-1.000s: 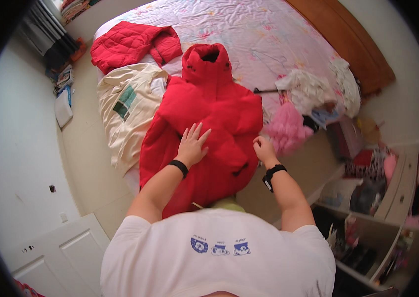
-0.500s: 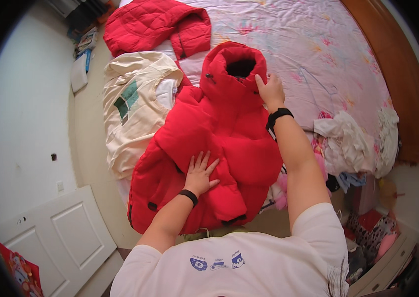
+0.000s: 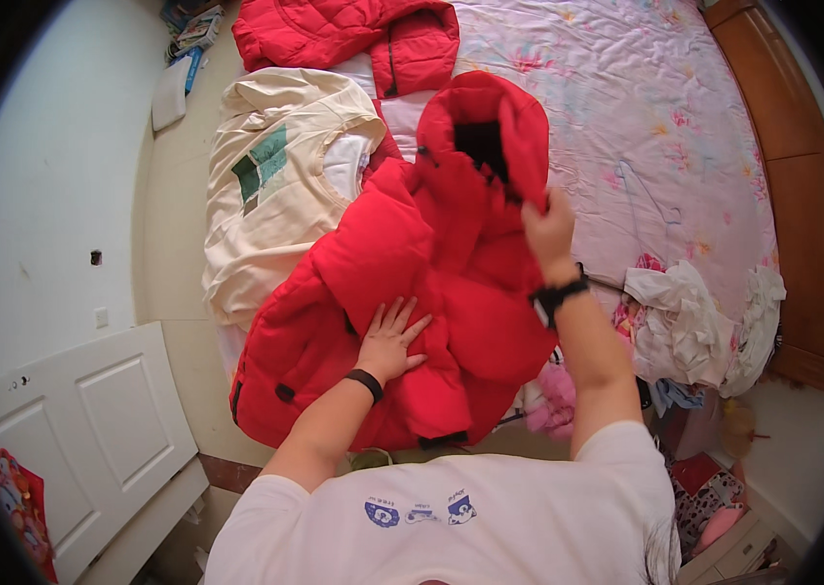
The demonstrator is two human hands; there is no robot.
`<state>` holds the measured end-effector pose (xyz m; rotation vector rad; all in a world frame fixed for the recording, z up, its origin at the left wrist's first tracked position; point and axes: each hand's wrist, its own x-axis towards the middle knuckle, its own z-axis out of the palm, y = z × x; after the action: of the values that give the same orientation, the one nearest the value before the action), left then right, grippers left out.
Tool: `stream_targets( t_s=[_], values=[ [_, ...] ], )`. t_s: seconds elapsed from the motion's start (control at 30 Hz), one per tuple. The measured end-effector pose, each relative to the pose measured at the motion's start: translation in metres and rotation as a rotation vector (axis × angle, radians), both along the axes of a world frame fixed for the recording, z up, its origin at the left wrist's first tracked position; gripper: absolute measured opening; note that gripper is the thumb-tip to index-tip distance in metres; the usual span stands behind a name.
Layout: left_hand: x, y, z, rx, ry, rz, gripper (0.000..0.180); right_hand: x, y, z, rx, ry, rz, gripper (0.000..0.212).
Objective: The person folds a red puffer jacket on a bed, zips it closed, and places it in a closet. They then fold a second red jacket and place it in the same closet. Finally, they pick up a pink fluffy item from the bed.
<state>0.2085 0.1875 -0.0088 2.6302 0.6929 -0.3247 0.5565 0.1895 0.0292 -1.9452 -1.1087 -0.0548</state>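
A puffy red down jacket point(image 3: 486, 317) lies on the near edge of the bed, its raised collar or hood point(image 3: 526, 127) showing a dark lining. My left hand point(image 3: 390, 343) is open, laid flat with fingers spread on a sleeve folded across the jacket's front. At the right side of the collar my right hand point(image 3: 550, 232) is closed on the fabric edge, pulling it up a little; its fingers are slightly blurred. A cream shirt point(image 3: 266, 234) with a green patch rests against the jacket's left side.
Beyond the shirt lies another red quilted garment point(image 3: 334, 34). The bed has a pink floral sheet point(image 3: 616, 107) and a wooden headboard point(image 3: 792, 146) on the right. Crumpled white clothes point(image 3: 685, 322) sit near it, with a thin blue hanger point(image 3: 648, 195) farther in. A white door panel point(image 3: 90, 419) leans at left.
My right hand has closed on the collar edge and drawn it toward me, opening the collar sideways. The left hand stays flat on the sleeve. The view has shifted slightly.
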Motion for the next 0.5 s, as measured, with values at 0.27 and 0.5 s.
stream_targets(
  t_s=[0.27,0.5],
  values=[
    [-0.005,0.034,0.044,-1.121,-0.788,1.175,0.056,-0.153,-0.194,0.025,-0.266,-0.078,0.418,0.026],
    [0.056,0.1,0.149,-0.862,-0.846,1.012,0.078,-0.179,-0.209,0.026,-0.295,-0.058,0.34,0.019]
  ],
)
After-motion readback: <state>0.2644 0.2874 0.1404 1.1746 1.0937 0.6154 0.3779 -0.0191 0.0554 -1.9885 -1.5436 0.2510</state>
